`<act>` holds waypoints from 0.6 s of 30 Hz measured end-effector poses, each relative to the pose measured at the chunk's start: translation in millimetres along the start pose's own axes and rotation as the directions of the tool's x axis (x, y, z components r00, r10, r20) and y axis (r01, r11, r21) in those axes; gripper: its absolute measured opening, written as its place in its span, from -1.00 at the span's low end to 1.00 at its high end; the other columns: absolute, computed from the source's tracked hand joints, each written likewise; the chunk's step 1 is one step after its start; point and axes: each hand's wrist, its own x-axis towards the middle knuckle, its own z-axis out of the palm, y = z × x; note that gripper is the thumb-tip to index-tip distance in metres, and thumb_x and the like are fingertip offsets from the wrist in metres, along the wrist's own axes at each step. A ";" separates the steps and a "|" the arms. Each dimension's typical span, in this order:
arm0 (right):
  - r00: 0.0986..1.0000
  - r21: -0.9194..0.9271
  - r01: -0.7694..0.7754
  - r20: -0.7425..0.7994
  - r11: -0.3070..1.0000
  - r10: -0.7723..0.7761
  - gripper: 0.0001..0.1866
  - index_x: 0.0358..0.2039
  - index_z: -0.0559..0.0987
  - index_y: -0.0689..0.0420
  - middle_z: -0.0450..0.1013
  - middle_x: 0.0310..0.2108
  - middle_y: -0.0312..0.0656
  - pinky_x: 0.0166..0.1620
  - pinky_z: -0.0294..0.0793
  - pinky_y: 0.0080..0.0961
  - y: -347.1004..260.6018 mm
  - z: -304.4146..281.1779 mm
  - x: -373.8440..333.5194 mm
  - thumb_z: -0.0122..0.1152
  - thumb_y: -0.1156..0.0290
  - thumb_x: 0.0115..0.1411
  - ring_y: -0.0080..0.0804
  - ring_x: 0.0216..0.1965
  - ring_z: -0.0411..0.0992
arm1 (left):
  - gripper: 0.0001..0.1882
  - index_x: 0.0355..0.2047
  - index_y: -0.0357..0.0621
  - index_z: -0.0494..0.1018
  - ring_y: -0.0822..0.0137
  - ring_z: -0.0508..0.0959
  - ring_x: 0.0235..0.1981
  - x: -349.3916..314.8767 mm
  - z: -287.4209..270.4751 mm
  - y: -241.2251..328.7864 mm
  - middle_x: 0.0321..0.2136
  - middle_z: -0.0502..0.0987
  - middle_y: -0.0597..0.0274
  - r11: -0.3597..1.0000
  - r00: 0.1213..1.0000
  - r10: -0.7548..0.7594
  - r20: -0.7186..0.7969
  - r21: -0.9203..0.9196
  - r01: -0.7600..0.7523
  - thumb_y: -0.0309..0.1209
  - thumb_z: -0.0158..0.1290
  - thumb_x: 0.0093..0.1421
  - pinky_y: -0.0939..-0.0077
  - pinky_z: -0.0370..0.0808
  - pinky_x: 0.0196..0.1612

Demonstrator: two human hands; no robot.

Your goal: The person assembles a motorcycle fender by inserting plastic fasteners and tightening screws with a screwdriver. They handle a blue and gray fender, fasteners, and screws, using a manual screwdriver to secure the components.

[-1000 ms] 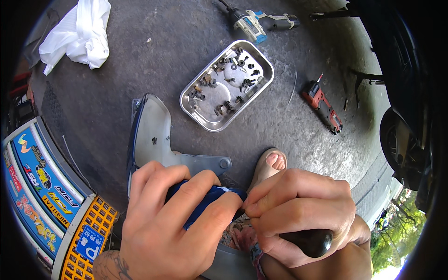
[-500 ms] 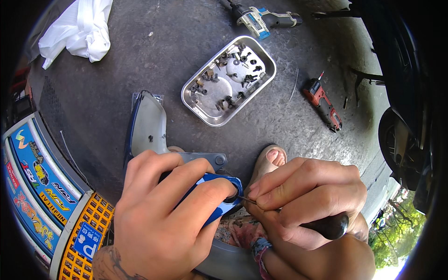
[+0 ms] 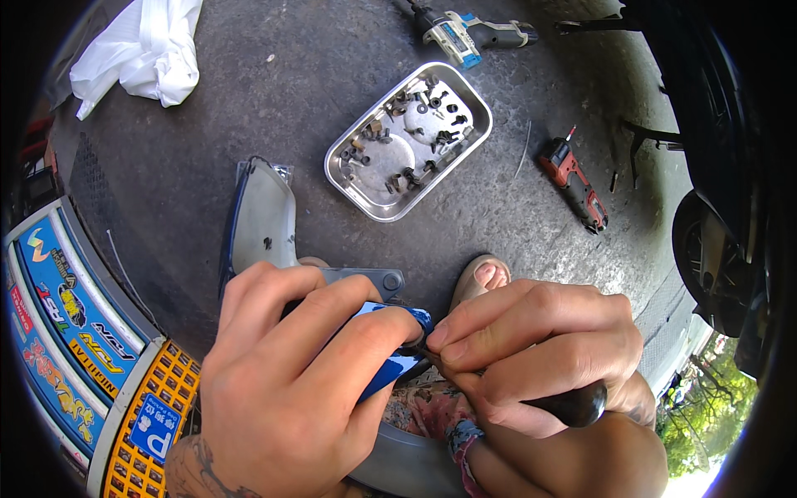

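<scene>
My left hand (image 3: 286,386) is closed around a glossy blue part (image 3: 384,378), its index finger curled over the end beside a small dark round piece (image 3: 413,344). My right hand (image 3: 552,353) grips a thin-shafted hand tool with a dark, rounded handle (image 3: 581,406). Thumb and index finger pinch the slim shaft close to the tip, right up against the dark piece. My fingers hide the tip itself, so whether it goes inside cannot be told. Beyond my left hand lies a grey curved panel (image 3: 267,217) with a dark blue edge.
A metal tray (image 3: 383,162) of bolts and washers sits ahead on the dark floor. Past it lies a blue and white power tool (image 3: 465,35), with a red and black one (image 3: 574,184) to the right. A white bag (image 3: 145,54) and a stickered box (image 3: 79,319) are left.
My right hand has shifted slightly left, toward the blue part. Less of the tool's shaft shows between my fingers and the dark round piece.
</scene>
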 end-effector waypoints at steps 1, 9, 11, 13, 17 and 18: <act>1.000 -0.022 0.010 0.000 1.000 -0.010 -0.84 -0.46 0.72 0.14 0.67 -0.31 -0.04 -0.11 0.75 -0.18 0.3 1.4 -0.3 0.61 0.59 0.02 -0.06 -0.21 0.73 | -0.60 -0.29 -0.13 0.68 0.01 0.61 -0.21 -0.1 -0.4 -0.1 -0.24 0.69 0.14 1.000 1.000 -0.001 0.005 0.000 0.001 -0.48 0.46 -0.23 0.15 0.53 -0.14; 0.998 -0.147 -0.053 0.034 0.988 0.059 -0.83 -0.46 0.71 0.17 0.65 -0.34 -0.04 -0.15 0.79 -0.21 -8.6 2.4 2.7 0.62 0.58 0.00 -0.04 -0.24 0.74 | -0.58 -0.29 -0.13 0.68 -0.02 0.63 -0.17 1.6 0.9 -2.2 -0.18 0.71 0.09 1.000 0.999 -0.009 0.033 -0.011 0.009 -0.46 0.46 -0.26 0.15 0.54 -0.10; 0.995 -0.132 -0.089 0.033 0.987 0.094 -0.83 -0.47 0.70 0.17 0.64 -0.35 -0.03 -0.15 0.79 -0.22 -11.8 1.8 4.0 0.61 0.59 -0.01 -0.04 -0.25 0.74 | -0.57 -0.28 -0.13 0.68 -0.02 0.64 -0.16 2.3 1.7 -1.9 -0.18 0.72 0.08 1.000 0.999 -0.007 0.037 -0.005 0.007 -0.46 0.46 -0.26 0.15 0.55 -0.09; 0.993 -0.188 -0.101 0.047 0.977 0.111 -0.83 -0.48 0.70 0.17 0.64 -0.36 -0.03 -0.16 0.79 -0.23 -14.1 1.3 4.9 0.60 0.61 -0.02 -0.05 -0.26 0.74 | -0.58 -0.28 -0.13 0.68 -0.01 0.64 -0.16 3.2 2.6 -1.3 -0.18 0.72 0.07 1.000 0.999 -0.008 0.041 -0.006 0.008 -0.45 0.46 -0.26 0.14 0.55 -0.09; 0.989 -0.233 -0.129 0.037 0.964 0.141 -0.84 -0.51 0.69 0.18 0.64 -0.38 -0.03 -0.17 0.78 -0.28 -16.7 1.7 5.8 0.57 0.63 -0.05 -0.10 -0.29 0.74 | -0.57 -0.28 -0.13 0.68 -0.01 0.64 -0.16 5.0 4.7 0.6 -0.19 0.71 0.09 1.000 0.999 -0.014 0.042 -0.014 0.015 -0.46 0.46 -0.27 0.14 0.54 -0.08; 0.991 -0.241 -0.124 0.023 0.962 0.134 -0.85 -0.51 0.69 0.18 0.64 -0.38 -0.04 -0.17 0.78 -0.29 -16.7 2.0 5.9 0.56 0.63 -0.05 -0.12 -0.29 0.74 | -0.56 -0.28 -0.13 0.67 0.00 0.64 -0.16 5.4 4.8 0.8 -0.20 0.71 0.09 1.000 0.999 -0.016 0.039 -0.015 0.016 -0.47 0.46 -0.27 0.14 0.54 -0.08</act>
